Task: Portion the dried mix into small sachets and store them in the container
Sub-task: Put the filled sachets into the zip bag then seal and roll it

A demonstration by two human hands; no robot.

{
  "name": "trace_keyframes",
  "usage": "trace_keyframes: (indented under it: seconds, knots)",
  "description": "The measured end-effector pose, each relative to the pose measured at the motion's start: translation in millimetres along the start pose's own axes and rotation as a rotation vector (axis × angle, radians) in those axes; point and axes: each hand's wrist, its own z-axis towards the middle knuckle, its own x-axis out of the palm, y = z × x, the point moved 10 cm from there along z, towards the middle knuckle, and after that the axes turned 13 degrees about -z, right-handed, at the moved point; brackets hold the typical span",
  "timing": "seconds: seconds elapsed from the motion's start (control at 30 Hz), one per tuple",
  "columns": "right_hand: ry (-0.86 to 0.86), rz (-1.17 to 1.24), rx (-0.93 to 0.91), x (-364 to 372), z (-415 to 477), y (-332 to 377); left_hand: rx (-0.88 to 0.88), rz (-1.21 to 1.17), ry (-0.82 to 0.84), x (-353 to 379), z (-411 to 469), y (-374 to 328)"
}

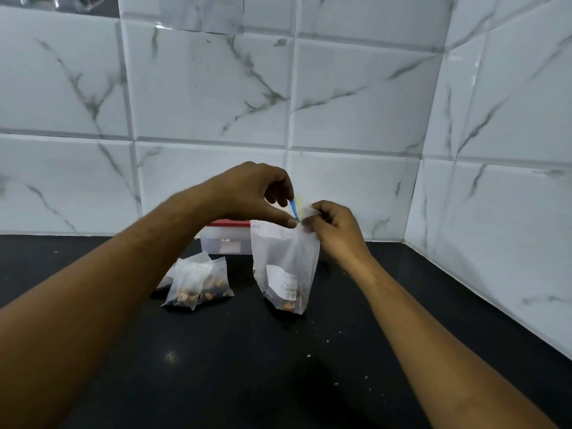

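Left hand [257, 196] and right hand [335, 230] pinch bag [286, 261] mouth; a slip could tip it, spilling mix [289, 305] onto bench [278, 366].

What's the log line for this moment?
left hand: pinches blue tab at bag top | right hand: grips bag top | bag: upright | filled sachets: on counter, left of bag | red-lidded container: behind them

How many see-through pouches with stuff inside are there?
4. Three overlap in a pile on the counter: back-left pouch, front pouch, right pouch. The upright pouch, beside them, is pinched by left hand and right hand. More may hide.
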Motion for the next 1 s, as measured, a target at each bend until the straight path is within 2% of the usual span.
trace_keyframes:
  seconds: [0.1, 0.17, 0.23, 0.33, 0.5, 0.67, 0.73, 0.83, 1.0]
  knots:
    - [0.031, 0.050, -0.006, 0.7, -1.6, 2.1, 0.051, 0.192, -0.098, -4.8, 6.7, -0.5]
    - [0.039, 0.081, -0.005, 0.6, -2.6, 2.9, 0.037, 0.200, -0.183, -11.0, 8.8, 2.0]
    - [0.038, 0.109, 0.000, -1.1, -2.2, 1.4, 0.037, 0.118, -0.184, -10.2, 9.5, 3.0]
    - [0.028, 0.139, 0.006, -4.3, -2.0, 0.1, 0.103, 0.015, -0.071, 4.5, 6.0, -5.8]
    - [0.077, 0.122, -0.001, 0.9, -0.1, -0.4, 0.186, 0.072, -0.254, -9.7, 8.0, -12.2]
    - [0.057, 0.092, -0.036, -9.0, 2.6, -3.3, 0.093, -0.306, -0.264, -20.0, 9.5, -3.5]
    - [0.062, 0.102, -0.035, -9.8, 4.2, -2.9, 0.056, -0.383, -0.240, -16.6, 10.9, 2.5]
    - [0.076, 0.139, -0.032, -6.6, 3.8, 1.4, 0.061, -0.375, -0.235, -10.9, 13.2, 1.6]
    - [0.035, 0.067, -0.171, -9.7, 3.0, 24.9, 0.052, -0.262, -0.259, -7.0, 15.6, -12.3]
